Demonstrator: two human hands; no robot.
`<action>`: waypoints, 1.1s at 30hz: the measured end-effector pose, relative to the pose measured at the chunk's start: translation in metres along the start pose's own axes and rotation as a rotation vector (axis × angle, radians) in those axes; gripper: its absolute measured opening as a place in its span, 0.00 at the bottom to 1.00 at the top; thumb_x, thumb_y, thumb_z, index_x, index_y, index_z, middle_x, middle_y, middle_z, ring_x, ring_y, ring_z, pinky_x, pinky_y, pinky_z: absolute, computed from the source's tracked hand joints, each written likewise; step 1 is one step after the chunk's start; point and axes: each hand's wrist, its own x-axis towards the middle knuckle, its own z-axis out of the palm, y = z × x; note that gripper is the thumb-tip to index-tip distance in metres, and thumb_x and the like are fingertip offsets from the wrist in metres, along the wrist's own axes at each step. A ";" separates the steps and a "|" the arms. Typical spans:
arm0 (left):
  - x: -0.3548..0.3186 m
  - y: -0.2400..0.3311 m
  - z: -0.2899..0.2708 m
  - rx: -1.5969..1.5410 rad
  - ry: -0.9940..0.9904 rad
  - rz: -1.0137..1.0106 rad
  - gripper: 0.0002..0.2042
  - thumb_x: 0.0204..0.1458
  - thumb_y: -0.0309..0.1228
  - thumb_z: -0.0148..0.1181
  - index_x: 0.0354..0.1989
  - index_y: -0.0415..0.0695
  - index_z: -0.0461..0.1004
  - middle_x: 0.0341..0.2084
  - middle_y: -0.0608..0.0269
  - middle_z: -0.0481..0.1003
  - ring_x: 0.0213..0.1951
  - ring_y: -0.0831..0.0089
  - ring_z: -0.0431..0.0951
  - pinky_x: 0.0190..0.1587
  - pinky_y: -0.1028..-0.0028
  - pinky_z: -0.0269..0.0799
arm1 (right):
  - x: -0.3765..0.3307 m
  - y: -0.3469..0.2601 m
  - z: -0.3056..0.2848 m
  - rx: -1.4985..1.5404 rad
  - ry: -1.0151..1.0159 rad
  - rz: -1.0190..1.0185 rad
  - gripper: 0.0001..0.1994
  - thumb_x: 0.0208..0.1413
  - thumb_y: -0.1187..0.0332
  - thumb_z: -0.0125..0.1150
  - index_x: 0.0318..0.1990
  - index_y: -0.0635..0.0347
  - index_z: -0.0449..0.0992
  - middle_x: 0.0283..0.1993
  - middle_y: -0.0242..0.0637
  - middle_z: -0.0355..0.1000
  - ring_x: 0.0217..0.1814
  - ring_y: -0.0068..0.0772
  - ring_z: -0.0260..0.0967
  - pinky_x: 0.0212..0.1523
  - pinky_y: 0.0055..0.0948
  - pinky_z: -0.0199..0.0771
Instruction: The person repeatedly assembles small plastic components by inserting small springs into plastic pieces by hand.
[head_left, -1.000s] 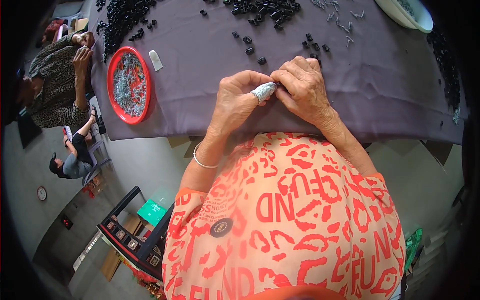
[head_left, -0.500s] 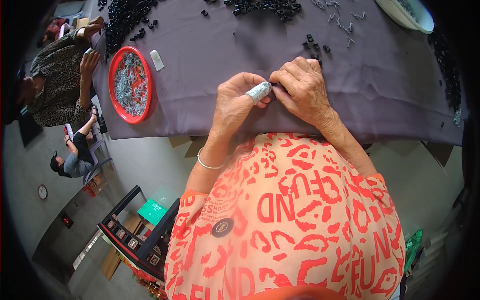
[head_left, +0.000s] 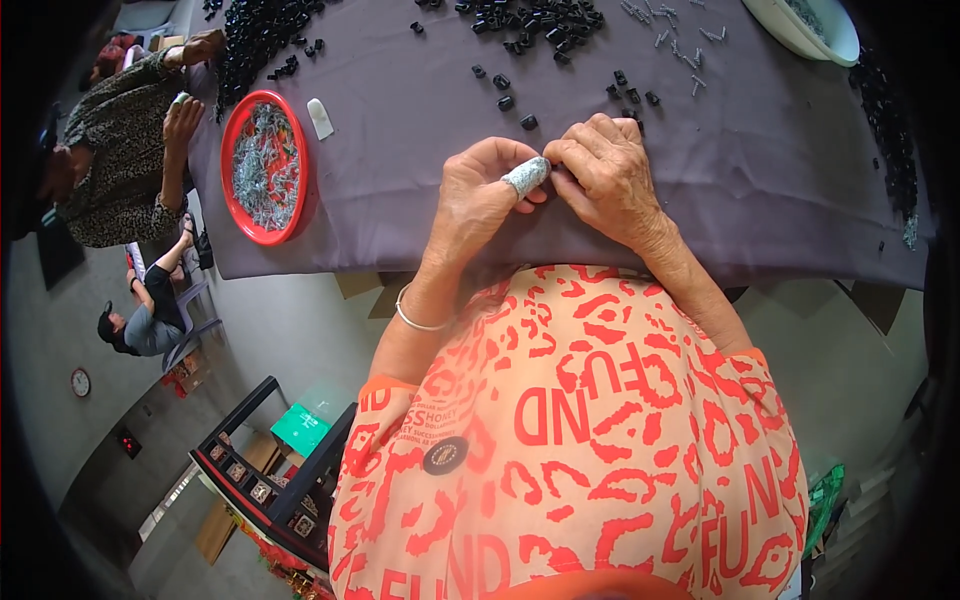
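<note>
Nearest the camera, the person's orange-and-red patterned top [head_left: 590, 440] fills the lower frame, and both forearms rise from it to the near edge of a table draped in grey-purple cloth [head_left: 400, 190]; a thin silver bangle [head_left: 415, 320] sits on the left wrist. The left hand [head_left: 478, 195] and the right hand [head_left: 605, 170] are drawn close together just above the cloth, fingertips meeting, which keeps the fiddly work steady and right under the eyes. The left thumb wears a grey protective wrap [head_left: 526, 176], apparently there to guard the skin where it presses against small hard parts. The right fingers pinch against that wrapped thumb; whatever small piece is clamped between them is hidden, so I cannot tell exactly what it is. Just beyond the hands lie a few loose small black parts [head_left: 510, 95], within easy reach, and farther back a bigger heap of black parts [head_left: 545, 18] beside scattered small metal pins [head_left: 670, 25]. A red round tray [head_left: 262, 165] filled with greyish metal bits sits off to the left, with a small white block [head_left: 320, 118] near it. A white bowl [head_left: 810, 30] rests at the far right corner. At the far left another person in a speckled top [head_left: 110, 150] reaches toward a separate pile of black pieces [head_left: 255, 40].
</note>
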 end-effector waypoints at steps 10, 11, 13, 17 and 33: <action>-0.001 -0.009 -0.003 -0.053 0.036 0.028 0.06 0.53 0.25 0.59 0.36 0.37 0.74 0.27 0.63 0.76 0.27 0.78 0.77 0.29 0.79 0.75 | 0.000 -0.001 -0.002 0.000 -0.010 -0.001 0.10 0.38 0.73 0.64 0.32 0.54 0.73 0.31 0.28 0.67 0.36 0.30 0.64 0.41 0.32 0.58; -0.002 -0.009 -0.001 -0.054 0.036 0.031 0.06 0.53 0.25 0.59 0.36 0.37 0.74 0.27 0.63 0.76 0.27 0.78 0.77 0.29 0.79 0.75 | 0.001 -0.001 -0.002 -0.002 0.001 -0.023 0.11 0.37 0.74 0.64 0.32 0.55 0.73 0.31 0.28 0.68 0.37 0.31 0.65 0.41 0.33 0.58; -0.005 -0.009 0.004 0.002 0.108 0.074 0.06 0.53 0.25 0.57 0.35 0.35 0.72 0.26 0.62 0.75 0.28 0.78 0.77 0.29 0.80 0.74 | 0.002 -0.002 -0.001 -0.006 0.011 -0.049 0.11 0.37 0.75 0.64 0.32 0.55 0.73 0.32 0.29 0.68 0.38 0.31 0.65 0.41 0.33 0.59; -0.009 -0.012 0.004 -0.094 0.117 0.140 0.05 0.54 0.24 0.57 0.35 0.35 0.72 0.27 0.61 0.76 0.28 0.77 0.77 0.30 0.79 0.75 | 0.003 -0.005 0.001 -0.016 0.091 -0.104 0.12 0.38 0.77 0.63 0.35 0.57 0.73 0.34 0.32 0.70 0.41 0.34 0.68 0.44 0.35 0.63; -0.030 -0.026 0.009 -0.830 -0.070 0.209 0.07 0.56 0.27 0.55 0.38 0.37 0.71 0.32 0.53 0.77 0.30 0.72 0.79 0.32 0.75 0.78 | 0.000 -0.035 -0.023 1.022 -0.058 0.615 0.08 0.55 0.80 0.57 0.42 0.67 0.73 0.37 0.30 0.71 0.37 0.18 0.69 0.40 0.18 0.71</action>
